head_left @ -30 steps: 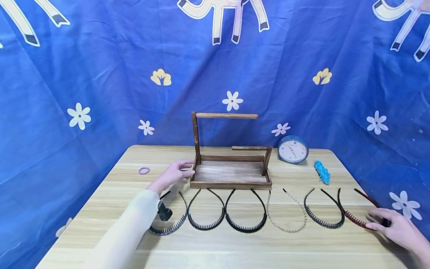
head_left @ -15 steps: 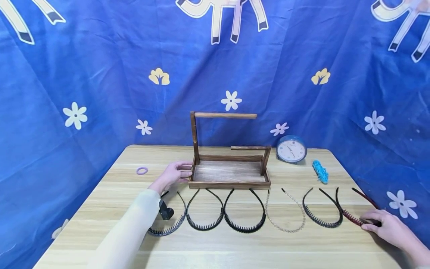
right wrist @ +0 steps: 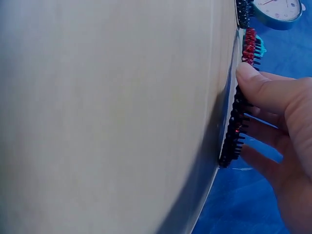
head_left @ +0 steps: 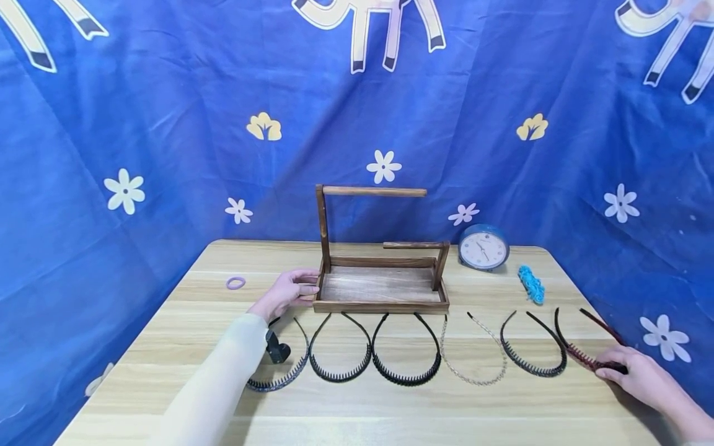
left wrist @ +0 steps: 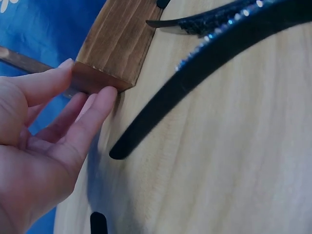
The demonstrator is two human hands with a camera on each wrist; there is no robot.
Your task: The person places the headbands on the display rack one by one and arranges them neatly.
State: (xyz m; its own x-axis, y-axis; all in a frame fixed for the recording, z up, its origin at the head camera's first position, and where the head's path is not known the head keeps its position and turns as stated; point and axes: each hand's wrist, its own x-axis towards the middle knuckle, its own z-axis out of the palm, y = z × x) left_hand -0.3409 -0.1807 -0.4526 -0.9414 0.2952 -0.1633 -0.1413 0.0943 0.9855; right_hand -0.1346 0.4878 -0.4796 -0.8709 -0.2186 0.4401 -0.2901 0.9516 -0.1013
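My left hand [head_left: 284, 292] touches the left end of a brown wooden rack [head_left: 385, 308] with its fingertips. In the left wrist view the thumb lies along the upper edge and the fairly straight fingers reach the lower corner of the end wall [left wrist: 105, 73]. At the table's right side my right hand [head_left: 633, 375] pinches the curved part of a red and black toothed headband [right wrist: 249, 46] between thumb and fingers. Part of that headband is hidden behind the hand. A dark toothed headband [head_left: 534, 367] lies just left of it, very near or touching.
Along the front lie a silvery chain-like headband [head_left: 478, 381], two black toothed headbands [head_left: 406, 379] and a glittery dark one [head_left: 287, 378] partly under the left arm. Behind stand a blue clock [head_left: 483, 249], a turquoise bundle [head_left: 531, 285] and a purple ring [head_left: 235, 283]. A blue curtain [head_left: 184, 155] surrounds the table.
My right hand has closed on the red and black headband and shifted slightly left with it. The dark headband beside it has also shifted a little left. The left hand has stayed at the rack.
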